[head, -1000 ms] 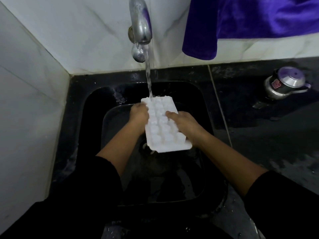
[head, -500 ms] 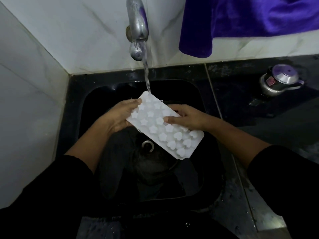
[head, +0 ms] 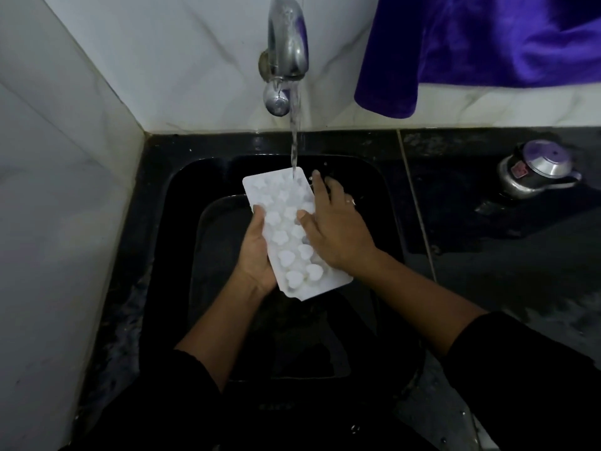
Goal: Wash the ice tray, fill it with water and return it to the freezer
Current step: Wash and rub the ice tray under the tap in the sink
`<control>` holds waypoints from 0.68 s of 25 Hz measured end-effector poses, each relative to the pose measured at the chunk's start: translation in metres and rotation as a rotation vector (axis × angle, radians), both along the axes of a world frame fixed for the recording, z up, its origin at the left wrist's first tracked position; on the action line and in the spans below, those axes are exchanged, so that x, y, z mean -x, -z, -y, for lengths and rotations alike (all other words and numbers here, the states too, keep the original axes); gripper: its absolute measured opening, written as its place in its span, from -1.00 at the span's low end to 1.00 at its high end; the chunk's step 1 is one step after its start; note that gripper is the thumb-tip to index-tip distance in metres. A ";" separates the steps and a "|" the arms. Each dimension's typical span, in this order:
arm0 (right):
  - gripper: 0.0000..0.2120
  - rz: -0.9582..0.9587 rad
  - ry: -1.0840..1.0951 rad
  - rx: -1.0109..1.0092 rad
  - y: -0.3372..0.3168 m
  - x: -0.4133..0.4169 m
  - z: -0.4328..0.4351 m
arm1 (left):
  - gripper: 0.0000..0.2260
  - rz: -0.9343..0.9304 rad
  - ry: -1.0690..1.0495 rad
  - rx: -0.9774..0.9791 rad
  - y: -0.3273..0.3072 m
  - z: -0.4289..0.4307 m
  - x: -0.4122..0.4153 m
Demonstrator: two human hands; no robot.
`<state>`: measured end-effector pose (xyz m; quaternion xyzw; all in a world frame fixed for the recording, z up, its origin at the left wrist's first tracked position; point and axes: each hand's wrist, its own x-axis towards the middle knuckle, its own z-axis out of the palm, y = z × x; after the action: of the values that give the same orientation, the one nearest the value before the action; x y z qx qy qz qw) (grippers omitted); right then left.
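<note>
Fingers (head: 320, 190) of the right hand (head: 338, 236) lie straight on the ice tray (head: 279, 196). The left hand (head: 257, 258) grips its left edge, thumb on top, above the black sink (head: 156, 222). Water from the tap (head: 287, 43) strikes the tray's far end. A purple cloth (head: 487, 43) and a metal pot (head: 536, 174) are off to the right.

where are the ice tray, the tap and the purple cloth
ice tray (head: 283, 234): head view, moulded middle of its upper face
tap (head: 287, 37): head view, curved metal spout
purple cloth (head: 487, 37): head view, middle of the hanging folds
</note>
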<state>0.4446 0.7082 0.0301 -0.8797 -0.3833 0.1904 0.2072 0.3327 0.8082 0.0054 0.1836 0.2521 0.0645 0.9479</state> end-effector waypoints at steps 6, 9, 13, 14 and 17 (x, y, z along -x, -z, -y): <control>-0.35 0.290 -0.232 0.098 -0.005 0.013 -0.016 | -0.30 -0.039 0.004 0.003 -0.006 -0.006 -0.013; -0.48 0.380 -0.218 0.048 -0.013 0.006 -0.016 | -0.30 -0.044 -0.003 0.049 0.000 -0.001 -0.011; -0.46 0.495 -0.173 0.113 -0.019 -0.008 -0.027 | -0.34 -0.034 0.032 0.078 0.002 0.013 -0.016; -0.45 0.528 -0.158 0.129 -0.018 -0.008 -0.029 | -0.33 -0.039 0.056 0.072 -0.001 0.013 -0.018; -0.33 0.442 -0.185 0.144 -0.014 0.005 -0.024 | -0.30 -0.078 0.035 0.004 0.000 0.002 -0.021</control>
<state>0.4393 0.7323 0.0438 -0.8737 -0.4835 0.0381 0.0369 0.3540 0.8066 0.0058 0.1881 0.2856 0.0403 0.9388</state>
